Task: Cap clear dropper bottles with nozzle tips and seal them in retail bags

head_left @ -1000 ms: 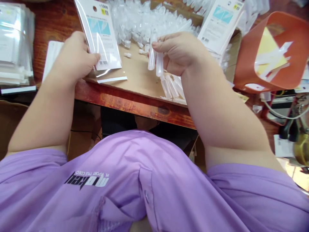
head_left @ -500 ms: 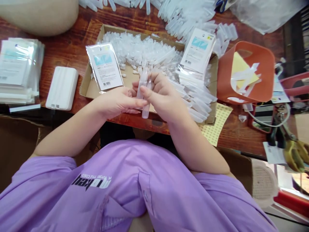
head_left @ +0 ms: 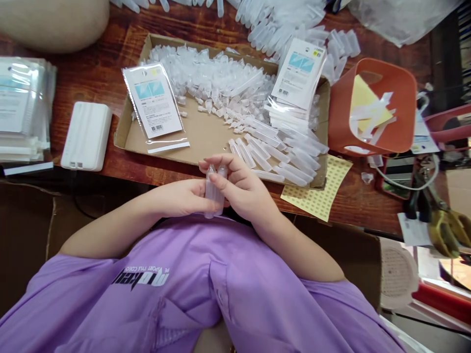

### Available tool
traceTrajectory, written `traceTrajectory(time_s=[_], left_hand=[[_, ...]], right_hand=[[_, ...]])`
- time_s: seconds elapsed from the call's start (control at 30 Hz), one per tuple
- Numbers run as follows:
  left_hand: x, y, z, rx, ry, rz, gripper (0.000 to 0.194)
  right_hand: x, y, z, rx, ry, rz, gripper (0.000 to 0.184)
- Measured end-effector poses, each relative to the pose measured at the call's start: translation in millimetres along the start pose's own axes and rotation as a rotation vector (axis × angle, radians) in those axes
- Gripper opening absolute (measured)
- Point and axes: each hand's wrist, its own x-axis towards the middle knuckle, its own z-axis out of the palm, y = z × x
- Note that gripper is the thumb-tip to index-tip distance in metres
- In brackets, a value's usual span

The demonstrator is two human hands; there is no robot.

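Note:
Two translucent plastic tubes [head_left: 213, 196] with pointed tips stand side by side between my hands, just in front of the table edge. My left hand [head_left: 191, 197] is closed on their lower part from the left, thumb across them. From the right, my right hand [head_left: 239, 189] grips them near the top between thumb and fingers. Beyond my hands lies a shallow cardboard tray [head_left: 195, 132] with a heap of small clear caps [head_left: 206, 68] and several loose tubes [head_left: 294, 157]. A labelled clear packet [head_left: 156, 103] rests over the tray's left side.
More packets [head_left: 300, 73] lie on the tray's right end. An orange bin [head_left: 405, 108] with paper strips stands to the right, near scissors [head_left: 447, 230]. A yellow sticker sheet [head_left: 322, 191] pokes out under the tray. Left are a white power bank [head_left: 87, 137] and stacked packets [head_left: 18, 108].
Both hands have come back toward my body, from over the tray's front edge, with the tubes. The two tubes now line up evenly side by side.

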Motion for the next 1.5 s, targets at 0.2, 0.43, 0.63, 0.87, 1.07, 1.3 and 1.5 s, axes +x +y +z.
traceTrajectory(time_s=[0.2, 0.43, 0.63, 0.87, 1.07, 1.3, 1.5], left_hand=[[-0.9, -20.9, 5.7, -0.172, 0.09, -0.038, 0.025], [-20.5, -8.4, 8.8, -0.637, 0.261, -0.069, 0.018], [-28.6, -9.5, 3.8, -0.723, 0.538, -0.008, 0.015], [-33.4, -9.1, 7.2, -0.766, 0.526, 0.032, 0.02], [-26.3, -5.1, 11.6, -0.841, 0.634, 0.019, 0.016], [-23.7, -8.5, 11.1, -0.853, 0.61, 0.065, 0.024], [-21.6, -8.0, 11.1, -0.93, 0.6, 0.083, 0.026]], right_hand=[[-10.8, 0.8, 14.2, -0.282, -0.054, -0.011, 0.027], [43.6, -5.9, -45.1, -0.92, 0.194, -0.094, 0.021], [83.2, -11.1, -67.7, -1.285, -0.19, -0.11, 0.017], [100.9, -7.0, -74.5, -1.396, -0.367, -0.083, 0.019], [106.1, -2.2, -79.1, -1.358, -0.412, -0.052, 0.017], [104.2, 5.6, -79.7, -1.282, -0.373, -0.077, 0.012], [98.4, 7.8, -81.2, -1.202, -0.318, -0.097, 0.01]])
